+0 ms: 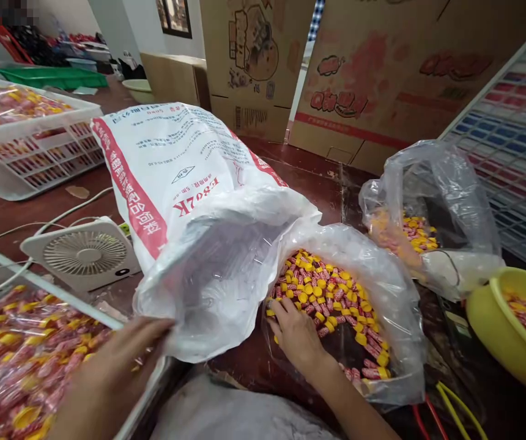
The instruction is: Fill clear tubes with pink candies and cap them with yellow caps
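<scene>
Small red-and-white tubes with yellow caps [318, 290] lie in a clear plastic bag [398, 305] with its mouth spread open. My right hand [297, 336] reaches into this bag from the front, fingers curled at the left edge of the pile around a yellow-capped tube. To its left, a large white woven sack [208, 146] with red print lies on its side, its mouth facing me and its lining showing. My left hand [116, 373], smeared by motion, is at the sack's lower left rim. Its grip is unclear; small red-and-yellow bits show beside the fingers.
Wrapped tubes fill a tray [52, 293] at left and a white basket [38, 146] behind it. A small fan [84, 253] stands between them. On the right are another plastic bag [441, 195] and a yellow bowl [496, 330]. Cardboard boxes [359, 79] line the back.
</scene>
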Demonstrator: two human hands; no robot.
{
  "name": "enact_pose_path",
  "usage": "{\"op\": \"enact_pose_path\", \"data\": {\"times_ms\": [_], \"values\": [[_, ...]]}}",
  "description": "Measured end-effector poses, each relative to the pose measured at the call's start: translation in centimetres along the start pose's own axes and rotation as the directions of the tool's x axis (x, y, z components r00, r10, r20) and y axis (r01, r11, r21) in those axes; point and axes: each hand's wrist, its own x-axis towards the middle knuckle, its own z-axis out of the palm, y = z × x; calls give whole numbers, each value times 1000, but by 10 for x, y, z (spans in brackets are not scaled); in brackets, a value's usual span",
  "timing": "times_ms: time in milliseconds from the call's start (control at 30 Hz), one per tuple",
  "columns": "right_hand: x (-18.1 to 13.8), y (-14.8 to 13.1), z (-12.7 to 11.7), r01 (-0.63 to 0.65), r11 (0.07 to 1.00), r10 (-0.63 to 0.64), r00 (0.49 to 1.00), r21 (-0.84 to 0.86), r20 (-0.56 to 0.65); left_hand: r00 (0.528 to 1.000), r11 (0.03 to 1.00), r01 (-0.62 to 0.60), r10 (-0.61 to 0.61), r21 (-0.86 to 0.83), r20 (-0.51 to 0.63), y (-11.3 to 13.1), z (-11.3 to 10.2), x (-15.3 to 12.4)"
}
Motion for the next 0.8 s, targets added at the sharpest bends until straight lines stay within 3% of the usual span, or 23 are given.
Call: {"op": "enact_pose_path", "data": {"times_ms": [33, 67, 100, 200, 300, 367, 433, 467, 533, 567, 667, 800], "values": [[0, 0, 1, 7, 1000, -7, 1000, 1, 1, 992, 994, -73, 64, 78, 110, 15, 8, 11], [0, 2, 2, 12, 1000, -12, 1000, 7, 2, 959, 977, -104, 48, 187, 281, 29, 16, 23], [-1, 4, 3, 12, 1000, -12, 1000, 19, -1, 925, 946, -76, -50, 315, 376, 42, 25, 37], [-8, 17, 4, -7, 993, 13, 999, 120, -53, 911, 897, -12, -172, 442, 374, 62, 44, 71], [-19, 30, 0, -32, 926, 99, 982, 376, -162, 912, 900, 1, -180, 436, 369, 54, 48, 84], [-26, 33, -7, -30, 785, 203, 956, 619, -212, 917, 944, 12, -141, 330, 372, 47, 45, 80], [-29, 30, -18, -11, 570, 309, 929, 821, -202, 928, 995, 96, -95, 17, 361, 46, 40, 71], [-30, 26, -23, 5, 465, 345, 920, 885, -187, 929, 965, 163, -81, -203, 362, 49, 39, 66], [-28, 17, -32, 56, 315, 382, 907, 947, -180, 917, 743, 311, -71, -593, 392, 62, 38, 56], [-27, 12, -36, 81, 276, 385, 904, 958, -187, 901, 601, 380, -69, -703, 428, 71, 39, 52], [-24, 0, -40, 110, 262, 352, 914, 959, -201, 836, 270, 535, -35, -801, 547, 99, 42, 47], [-26, -5, -48, 133, 398, 239, 940, 908, -242, 789, 173, 587, 98, -791, 606, 121, 42, 50]]}}
